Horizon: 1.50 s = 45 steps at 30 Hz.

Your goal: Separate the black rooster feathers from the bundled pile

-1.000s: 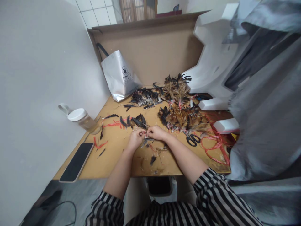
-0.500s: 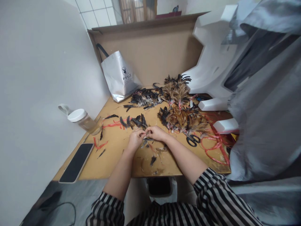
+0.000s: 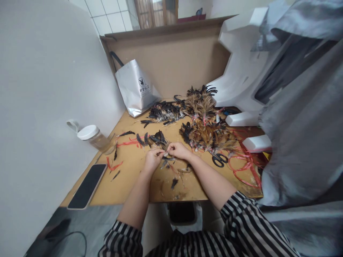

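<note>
Over the near middle of the table, my left hand (image 3: 153, 157) is closed in a pinch at the quill end of a small bunch of feathers (image 3: 162, 142). My right hand (image 3: 179, 150) pinches the same end from the other side, thumb and fingertips together. Brown and black tips of the bunch point away from me, and the fingers partly hide the pale quills. Loose black feathers (image 3: 146, 138) lie just beyond, with shreds of red plastic ribbon (image 3: 128, 143) to their left. Feather scraps (image 3: 174, 183) are scattered below my hands.
Tied feather bundles (image 3: 206, 135) lie at right, beside black-handled scissors (image 3: 220, 160) and tangled red ribbon (image 3: 250, 167). A loose feather pile (image 3: 166, 112) is behind. Left stand a jar (image 3: 98, 139), phone (image 3: 87, 186) and silver bag (image 3: 135, 87). White foam (image 3: 238, 71) borders the right.
My hands have drawn slightly apart at the fingertips. Brown feathers of the bunch now show more between and beyond them.
</note>
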Tool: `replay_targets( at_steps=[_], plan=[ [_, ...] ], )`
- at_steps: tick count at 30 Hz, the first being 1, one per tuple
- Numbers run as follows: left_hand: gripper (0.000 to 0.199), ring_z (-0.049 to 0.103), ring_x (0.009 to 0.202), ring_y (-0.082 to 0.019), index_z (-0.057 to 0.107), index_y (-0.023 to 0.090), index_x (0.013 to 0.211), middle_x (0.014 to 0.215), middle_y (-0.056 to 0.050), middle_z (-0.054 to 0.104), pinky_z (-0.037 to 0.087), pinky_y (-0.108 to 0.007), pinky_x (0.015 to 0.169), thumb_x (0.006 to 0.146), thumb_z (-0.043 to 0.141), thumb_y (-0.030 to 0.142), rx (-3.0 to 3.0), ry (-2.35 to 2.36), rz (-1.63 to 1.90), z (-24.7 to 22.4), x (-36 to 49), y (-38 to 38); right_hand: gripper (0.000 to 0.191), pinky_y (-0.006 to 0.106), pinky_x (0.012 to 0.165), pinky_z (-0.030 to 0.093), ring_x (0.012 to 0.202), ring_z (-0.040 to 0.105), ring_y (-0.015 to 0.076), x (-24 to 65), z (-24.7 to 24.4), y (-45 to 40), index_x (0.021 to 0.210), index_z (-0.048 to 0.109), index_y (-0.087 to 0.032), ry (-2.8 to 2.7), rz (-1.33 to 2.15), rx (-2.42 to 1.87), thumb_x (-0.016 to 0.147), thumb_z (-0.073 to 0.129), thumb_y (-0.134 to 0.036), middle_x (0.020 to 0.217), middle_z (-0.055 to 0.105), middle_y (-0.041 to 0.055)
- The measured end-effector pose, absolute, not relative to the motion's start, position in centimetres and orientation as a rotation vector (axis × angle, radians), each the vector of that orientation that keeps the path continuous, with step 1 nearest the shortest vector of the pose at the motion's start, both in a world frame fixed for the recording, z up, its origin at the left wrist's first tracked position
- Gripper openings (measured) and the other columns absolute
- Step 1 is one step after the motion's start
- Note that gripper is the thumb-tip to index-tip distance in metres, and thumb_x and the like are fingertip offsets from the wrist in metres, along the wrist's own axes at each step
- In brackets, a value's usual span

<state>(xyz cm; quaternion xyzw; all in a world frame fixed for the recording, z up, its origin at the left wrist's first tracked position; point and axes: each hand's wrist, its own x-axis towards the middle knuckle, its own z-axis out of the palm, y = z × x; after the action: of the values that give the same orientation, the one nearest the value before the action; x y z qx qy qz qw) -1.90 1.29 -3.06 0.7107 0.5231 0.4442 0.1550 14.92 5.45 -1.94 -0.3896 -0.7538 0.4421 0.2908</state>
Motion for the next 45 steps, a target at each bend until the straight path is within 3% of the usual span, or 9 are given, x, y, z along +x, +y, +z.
replay_targets(
  at_steps=[16, 22, 27, 33, 37, 45],
  plan=[
    [0.006, 0.056, 0.054, -0.012, 0.062, 0.016, 0.062, 0.059, -0.002, 0.061, 0.044, -0.023, 0.053, 0.063, 0.061, 0.021, 1.591, 1.452, 1.365, -2.4, -2.2, 1.0, 0.011, 0.015, 0.04, 0.033, 0.042, 0.052, 0.0077, 15.5, -0.8, 5.2, 0.07, 0.059, -0.015, -1.897, 1.094, -1.224, 0.066, 0.05, -0.019, 0.049, 0.059, -0.0015],
    [0.027, 0.059, 0.055, -0.013, 0.058, 0.012, 0.077, 0.06, -0.003, 0.062, 0.044, -0.021, 0.049, 0.061, 0.065, 0.033, 1.189, 1.344, 1.35, -1.5, -1.6, 0.8, 0.01, 0.013, 0.037, 0.032, 0.042, 0.053, 0.006, 15.1, -1.1, 5.3, 0.073, 0.057, -0.014, -1.762, 1.283, -1.136, 0.067, 0.052, -0.021, 0.061, 0.063, 0.0004],
    [0.038, 0.059, 0.055, -0.012, 0.056, 0.012, 0.079, 0.062, -0.003, 0.062, 0.045, -0.02, 0.049, 0.052, 0.073, 0.031, 1.15, 1.302, 1.309, -1.4, -1.2, 0.7, 0.015, 0.014, 0.037, 0.035, 0.037, 0.049, 0.0053, 14.5, -0.8, 5.0, 0.076, 0.057, -0.014, -1.693, 1.412, -1.026, 0.07, 0.055, -0.027, 0.051, 0.059, -0.0011],
    [0.035, 0.06, 0.057, -0.012, 0.056, 0.012, 0.08, 0.065, -0.004, 0.064, 0.045, -0.02, 0.051, 0.054, 0.072, 0.028, 1.045, 1.221, 1.353, -1.2, -1.5, 1.0, 0.025, 0.015, 0.041, 0.038, 0.051, 0.056, 0.0077, 14.4, 0.4, 4.7, 0.084, 0.056, -0.015, -1.428, 1.498, -0.854, 0.066, 0.061, -0.032, 0.071, 0.063, 0.0027],
    [0.038, 0.062, 0.064, -0.013, 0.055, 0.013, 0.083, 0.078, -0.007, 0.066, 0.046, -0.021, 0.054, 0.052, 0.073, 0.028, 0.956, 1.154, 1.405, -0.7, -1.8, 1.1, 0.026, 0.016, 0.038, 0.032, 0.04, 0.045, 0.005, 14.5, 1.2, 4.4, 0.077, 0.057, -0.014, -1.413, 1.455, -0.917, 0.064, 0.062, -0.036, 0.055, 0.057, -0.002],
    [0.033, 0.056, 0.057, -0.008, 0.06, 0.013, 0.081, 0.071, -0.002, 0.064, 0.042, -0.018, 0.051, 0.054, 0.072, 0.027, 1.097, 1.146, 1.384, -1.1, -1.1, 0.9, 0.024, 0.017, 0.044, 0.03, 0.041, 0.037, 0.0048, 13.7, 1.0, 3.9, 0.065, 0.05, -0.015, -1.544, 1.406, -0.93, 0.062, 0.061, -0.036, 0.047, 0.047, -0.0064]
  ],
)
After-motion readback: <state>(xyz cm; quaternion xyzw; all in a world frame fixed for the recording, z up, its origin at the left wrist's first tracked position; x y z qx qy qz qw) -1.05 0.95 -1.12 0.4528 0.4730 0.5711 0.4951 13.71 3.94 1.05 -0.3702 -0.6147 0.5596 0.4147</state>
